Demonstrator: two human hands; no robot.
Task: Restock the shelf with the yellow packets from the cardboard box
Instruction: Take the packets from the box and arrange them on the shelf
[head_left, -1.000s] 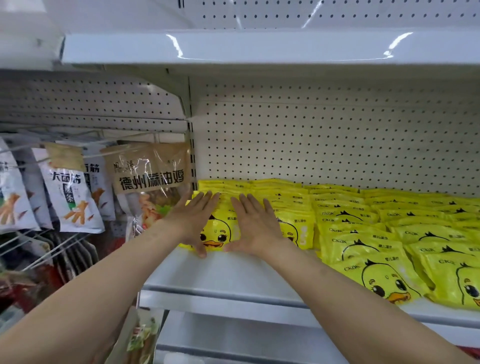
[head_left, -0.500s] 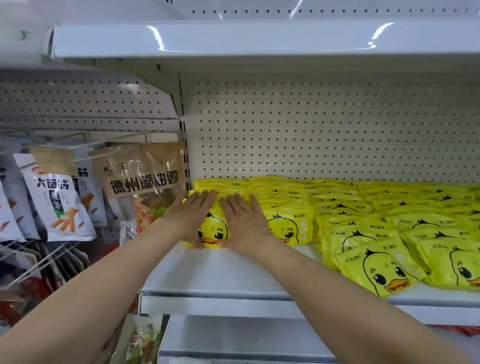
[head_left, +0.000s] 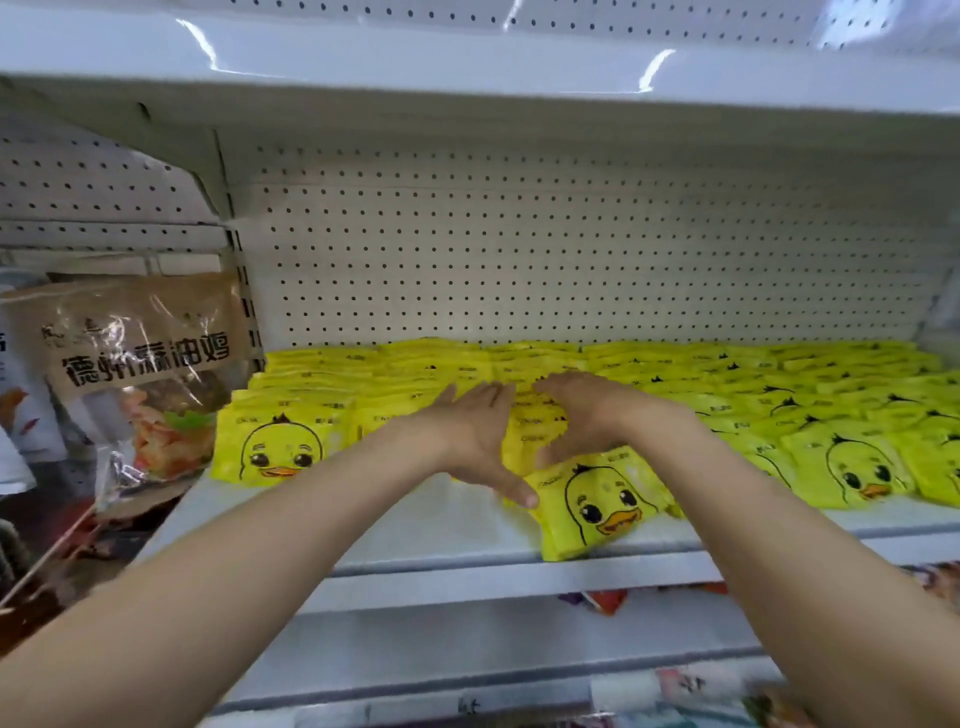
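Setting: a white metal store shelf (head_left: 431, 525) with a pegboard back panel (head_left: 571, 249) and another shelf board overhead. To the left, on the neighbouring bay, a brown-labelled snack bag (head_left: 140, 364) hangs from a hook. The cardboard box is not in view.

Stock: yellow packets (head_left: 779, 400) printed with a duck face, laid in overlapping rows from the back panel toward the front edge and filling most of the shelf. One row ends at the far left with a front packet (head_left: 278, 447) lying flat. A second front packet (head_left: 597, 506), in the middle column, sits tilted, with its lower corner reaching the shelf lip.

Left hand (head_left: 470, 431): fingers extended and together, palm pressed against the left side of the middle column, thumb tip touching the upper left corner of the tilted packet. It grips nothing.

Right hand (head_left: 584, 410): likewise flat and open, palm down on top of the same column, just above the tilted packet. It grips nothing.

Step in hand, as judged: squaring up a row already placed, the two palms bracketing the column.

Next move, as judged: the skewed packet needs turning straight and easing back from the lip, with light pressure so that the slick overlapping packets beneath do not slide. More stock would then have to come from the box.
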